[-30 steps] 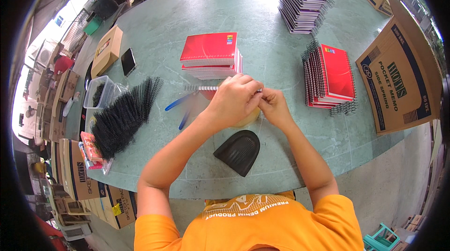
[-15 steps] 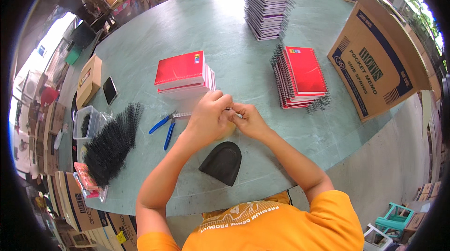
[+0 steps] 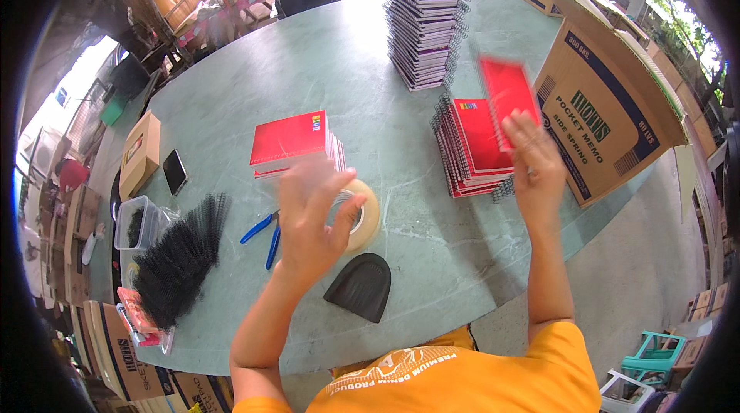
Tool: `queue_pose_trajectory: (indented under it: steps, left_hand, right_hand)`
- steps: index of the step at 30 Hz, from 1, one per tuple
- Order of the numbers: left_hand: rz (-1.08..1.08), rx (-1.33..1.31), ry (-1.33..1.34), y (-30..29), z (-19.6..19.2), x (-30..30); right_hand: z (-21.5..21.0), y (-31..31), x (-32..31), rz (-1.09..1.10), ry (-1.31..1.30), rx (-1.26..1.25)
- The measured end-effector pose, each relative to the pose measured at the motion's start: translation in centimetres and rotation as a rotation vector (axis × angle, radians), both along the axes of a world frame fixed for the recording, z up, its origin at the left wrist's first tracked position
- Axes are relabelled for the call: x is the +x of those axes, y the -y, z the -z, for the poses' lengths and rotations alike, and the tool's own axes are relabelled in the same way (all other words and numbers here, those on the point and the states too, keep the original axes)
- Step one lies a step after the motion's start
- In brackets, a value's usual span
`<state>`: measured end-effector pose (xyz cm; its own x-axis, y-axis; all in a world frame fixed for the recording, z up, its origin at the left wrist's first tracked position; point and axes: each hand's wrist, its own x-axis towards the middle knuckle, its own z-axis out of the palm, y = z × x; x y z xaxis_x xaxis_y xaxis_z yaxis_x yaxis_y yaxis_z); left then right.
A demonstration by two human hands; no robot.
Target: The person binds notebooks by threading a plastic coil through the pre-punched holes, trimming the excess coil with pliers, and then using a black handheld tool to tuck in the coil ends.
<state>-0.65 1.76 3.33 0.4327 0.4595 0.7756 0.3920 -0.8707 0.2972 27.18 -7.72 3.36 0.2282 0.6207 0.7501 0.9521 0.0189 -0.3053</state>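
One red notebook point(image 3: 505, 85), blurred, gripped in right hand point(image 3: 533, 158), above or just beside coil-bound stack point(image 3: 479, 139) at uncertain clearance. Well apart, with fingers spread, seemingly unloaded: left hand point(image 3: 311, 216), near tape roll point(image 3: 370, 220) on counter point(image 3: 420, 278). Judged step: transfer to stack. Called for next, probably: squaring with stack edges, then release.

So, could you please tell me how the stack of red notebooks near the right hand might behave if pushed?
The red stack would likely shift apart, since no band shows around it. Its protruding black coils might snag on one another. It seems less apt to tip than the taller notebook stack, being lower.
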Motion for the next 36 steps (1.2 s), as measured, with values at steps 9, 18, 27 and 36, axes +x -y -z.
queue_pose_trajectory:
  steps: [9, 18, 27, 36]
  left_hand:
    - [0.11, -0.158, -0.138, 0.5, 2.5, 1.3]
    - [0.026, -0.122, -0.146, -1.9, 3.3, -1.1]
    - [-0.393, 0.1, -0.405, -9.7, 3.6, -7.7]
    - [-0.361, 0.128, -0.423, -5.6, 0.2, -6.8]
  right_hand:
    - [4.0, 0.5, 1.3, -0.091, 0.066, -0.229]
    - [3.1, 0.0, 0.7, -0.196, 0.033, -0.215]
    - [-0.3, -0.5, -4.0, -0.436, -0.009, 0.059]
    - [0.8, -6.0, -10.1, -0.689, 0.008, 0.047]
